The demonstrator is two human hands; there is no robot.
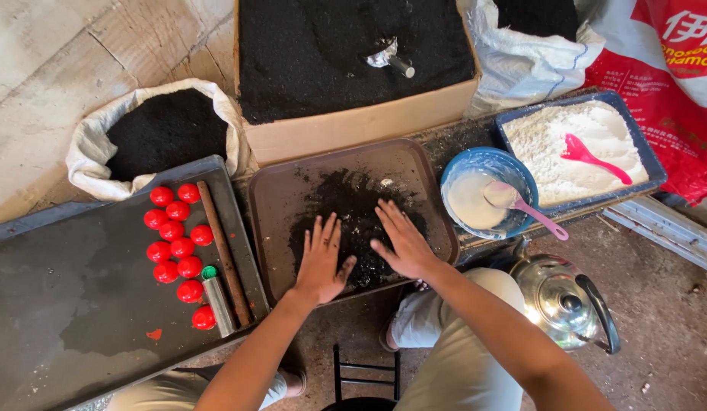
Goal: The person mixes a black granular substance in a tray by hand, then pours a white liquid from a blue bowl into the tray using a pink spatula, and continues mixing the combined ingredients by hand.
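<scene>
Black powder (353, 209) lies in a loose heap at the centre of the frame, spread over a brown tray (281, 198), and both hands rest on it with fingers flat and splayed, grasping nothing: the left hand (321, 259) on the heap's lower left edge, the right hand (403, 240) on its right side. A few pale specks show near the top of the pile. Right of the tray, a blue bowl (521, 171) holds white paste with a pink spoon (521, 205) standing in it, and further toward the upper right a blue tray (635, 129) carries white powder with a pink scoop (589, 156) lying on top. A cardboard box (361, 122) of more black powder fills the top centre, with a metal scoop (390, 57) half sunk in it, and a white sack (87, 148) of the same dark stuff sits upper left. On the grey board (72, 289) at left, red balls (178, 247) lie in a cluster beside a brown stick (222, 251) and a metal tube (216, 301). A steel kettle (559, 301) stands lower right. The heap reaches close to the tray's near rim, so a broad sweep of the palms could, I judge, push powder over onto the lap below; the right wrist also passes near the bowl, and a careless swing might tip it or knock the spoon handle.
</scene>
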